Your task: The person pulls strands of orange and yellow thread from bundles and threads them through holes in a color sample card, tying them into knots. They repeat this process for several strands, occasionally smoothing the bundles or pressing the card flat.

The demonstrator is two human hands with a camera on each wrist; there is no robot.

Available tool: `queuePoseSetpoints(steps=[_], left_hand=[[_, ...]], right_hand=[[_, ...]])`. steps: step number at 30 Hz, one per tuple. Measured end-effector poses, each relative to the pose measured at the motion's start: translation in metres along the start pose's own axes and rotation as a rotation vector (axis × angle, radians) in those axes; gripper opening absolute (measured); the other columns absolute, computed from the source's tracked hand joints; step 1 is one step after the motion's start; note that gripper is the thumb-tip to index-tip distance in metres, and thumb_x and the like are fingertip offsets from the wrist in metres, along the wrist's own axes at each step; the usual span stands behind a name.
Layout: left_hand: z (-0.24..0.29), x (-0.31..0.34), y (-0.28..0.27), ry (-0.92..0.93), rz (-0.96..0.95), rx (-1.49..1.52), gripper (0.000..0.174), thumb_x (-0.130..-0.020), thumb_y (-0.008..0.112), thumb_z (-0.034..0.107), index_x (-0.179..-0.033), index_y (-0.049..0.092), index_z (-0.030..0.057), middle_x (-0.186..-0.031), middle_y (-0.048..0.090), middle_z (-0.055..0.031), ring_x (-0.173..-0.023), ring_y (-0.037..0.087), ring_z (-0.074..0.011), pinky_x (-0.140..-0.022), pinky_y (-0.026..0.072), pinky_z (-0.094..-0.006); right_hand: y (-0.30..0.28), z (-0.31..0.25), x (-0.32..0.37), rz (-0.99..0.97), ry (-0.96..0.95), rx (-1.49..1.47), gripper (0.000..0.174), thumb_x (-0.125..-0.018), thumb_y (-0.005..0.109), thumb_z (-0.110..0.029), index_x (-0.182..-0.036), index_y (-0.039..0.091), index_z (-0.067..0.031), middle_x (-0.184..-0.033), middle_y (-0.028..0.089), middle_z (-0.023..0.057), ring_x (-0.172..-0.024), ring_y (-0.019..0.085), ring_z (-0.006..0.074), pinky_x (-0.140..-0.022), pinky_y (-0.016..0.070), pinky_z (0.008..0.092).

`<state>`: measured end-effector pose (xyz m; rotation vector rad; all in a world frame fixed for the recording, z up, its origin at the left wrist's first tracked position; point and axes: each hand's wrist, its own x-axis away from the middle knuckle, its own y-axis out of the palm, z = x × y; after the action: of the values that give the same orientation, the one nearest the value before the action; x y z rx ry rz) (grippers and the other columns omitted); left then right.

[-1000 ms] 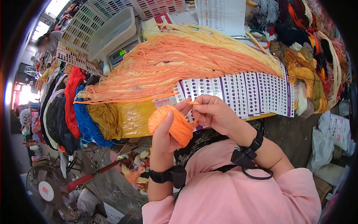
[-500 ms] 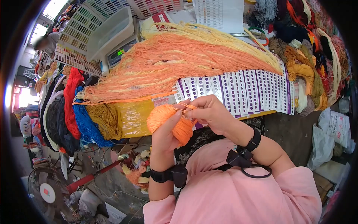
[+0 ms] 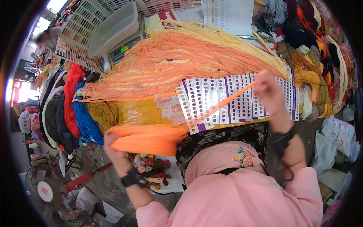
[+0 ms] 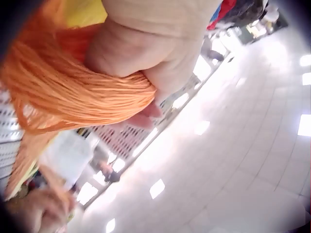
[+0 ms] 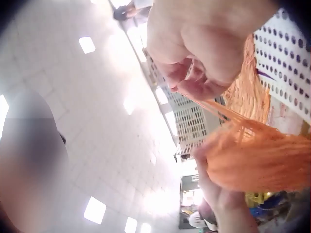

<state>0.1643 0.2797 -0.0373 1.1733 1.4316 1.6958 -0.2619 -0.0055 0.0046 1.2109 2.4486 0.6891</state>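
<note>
My left hand (image 3: 116, 140), out over the table's front left, grips one end of an orange yarn hank (image 3: 151, 139). In the left wrist view the yarn's looped end (image 4: 131, 99) passes through the curled fingers. A thin bundle of strands (image 3: 225, 103) runs from the hank up to the right. Its far end is pinched by my right hand (image 3: 270, 94), raised over the white shade cards (image 3: 211, 94). The right wrist view shows this hand's fingers (image 5: 199, 87) curled with the strands coming out below them. The hank's right end looks blurred.
A big spread of orange and yellow yarn (image 3: 189, 56) covers the table's back. Behind it stand a scale (image 3: 123, 49) with a plastic tub (image 3: 115, 32) and colour charts. Red (image 3: 73, 94) and blue (image 3: 86, 123) hanks hang at left. A fan (image 3: 45, 191) stands on the floor.
Both hands were together at the orange yarn, then bunched as a ball. They have parted: left hand leftward, right hand up and right, with the yarn opened into a long hank and strands stretched between.
</note>
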Motion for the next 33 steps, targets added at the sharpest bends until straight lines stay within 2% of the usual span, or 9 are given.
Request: queuePoseSetpoints(steps=[1,3,7,10,11,13,18,21,33], left_hand=[[0.071,0.019,-0.032,0.069,0.105,-0.010,0.014,-0.083,0.037,0.011,-0.073,0.044,0.0048,-0.048,0.039,0.0033,-0.041,0.043,-0.0050,-0.053,0.0436,-0.0231],[0.138,0.059,-0.061,0.640,0.553,-1.108,0.037,-0.079,0.044,0.008,-0.112,0.039,-0.0087,-0.097,0.054,-0.0150,-0.087,0.053,-0.0224,-0.081,0.0426,-0.0362],[0.008,0.019,0.040,0.330,0.428,-0.748,0.029,-0.084,0.039,0.016,-0.108,0.041,-0.0004,-0.063,0.047,-0.0004,-0.055,0.048,-0.0067,-0.066,0.0372,-0.0270],[-0.062,-0.051,0.026,0.046,0.227,-0.758,0.013,-0.082,0.043,0.010,-0.091,0.047,0.0011,-0.054,0.039,0.0043,-0.045,0.041,-0.0023,-0.038,0.0329,-0.0165],[-0.079,-0.075,0.014,-0.140,0.062,-0.756,0.020,-0.076,0.053,0.009,-0.092,0.052,-0.0034,-0.077,0.056,-0.0060,-0.061,0.051,-0.0117,-0.054,0.0442,-0.0220],[-0.144,-0.095,0.036,-0.301,0.306,-0.973,0.021,-0.078,0.053,0.013,-0.092,0.053,-0.0016,-0.081,0.056,-0.0065,-0.067,0.052,-0.0125,-0.056,0.0434,-0.0228],[-0.207,-0.138,0.005,-0.547,0.390,-1.477,0.013,-0.075,0.057,0.017,-0.076,0.055,0.0043,-0.066,0.056,-0.0056,-0.052,0.052,-0.0125,-0.045,0.0434,-0.0246],[-0.212,-0.146,0.004,-0.674,0.316,-2.002,0.013,-0.075,0.057,0.017,-0.076,0.054,0.0045,-0.060,0.054,-0.0041,-0.049,0.051,-0.0120,-0.043,0.0418,-0.0240],[-0.215,-0.130,-0.016,-0.400,0.243,-1.327,0.007,-0.077,0.053,0.009,-0.081,0.055,0.0039,-0.059,0.052,-0.0022,-0.050,0.048,-0.0097,-0.045,0.0390,-0.0215]], right_hand=[[-0.055,-0.023,-0.009,0.134,0.153,-0.482,0.009,-0.078,0.050,-0.005,-0.086,0.052,-0.0018,-0.071,0.050,0.0026,-0.071,0.050,0.0121,-0.065,0.0448,0.0239],[-0.119,-0.098,-0.005,0.324,-0.279,-0.035,0.006,-0.076,0.050,-0.005,-0.077,0.053,0.0004,-0.074,0.054,0.0074,-0.071,0.053,0.0155,-0.069,0.0433,0.0232],[-0.142,-0.136,-0.039,0.373,-0.528,-0.066,0.007,-0.075,0.048,-0.003,-0.075,0.055,-0.0008,-0.079,0.056,0.0109,-0.076,0.054,0.0186,-0.074,0.0429,0.0275],[-0.031,-0.010,-0.072,0.226,-0.152,0.497,0.009,-0.073,0.052,-0.008,-0.077,0.057,-0.0010,-0.076,0.056,0.0054,-0.074,0.052,0.0144,-0.069,0.0408,0.0273],[0.009,0.034,-0.078,0.196,-0.048,0.732,0.011,-0.071,0.055,-0.011,-0.076,0.058,-0.0014,-0.073,0.056,0.0031,-0.071,0.052,0.0119,-0.065,0.0403,0.0257],[0.038,0.095,-0.089,0.125,0.182,0.748,0.008,-0.065,0.059,-0.008,-0.070,0.060,-0.0013,-0.063,0.056,0.0024,-0.062,0.051,0.0105,-0.060,0.0400,0.0233],[0.061,0.172,-0.079,0.153,-0.242,1.365,0.008,-0.059,0.056,-0.009,-0.064,0.052,-0.0051,-0.067,0.053,0.0094,-0.069,0.050,0.0263,-0.064,0.0368,0.0354],[0.055,0.160,-0.072,0.148,-0.245,1.293,0.013,-0.056,0.058,-0.009,-0.065,0.049,-0.0050,-0.068,0.050,0.0093,-0.072,0.047,0.0279,-0.065,0.0340,0.0379],[0.062,0.151,-0.049,-0.092,-0.413,1.372,0.042,-0.058,0.061,-0.024,-0.094,0.054,-0.0032,-0.091,0.049,0.0117,-0.084,0.045,0.0271,-0.072,0.0343,0.0372]])
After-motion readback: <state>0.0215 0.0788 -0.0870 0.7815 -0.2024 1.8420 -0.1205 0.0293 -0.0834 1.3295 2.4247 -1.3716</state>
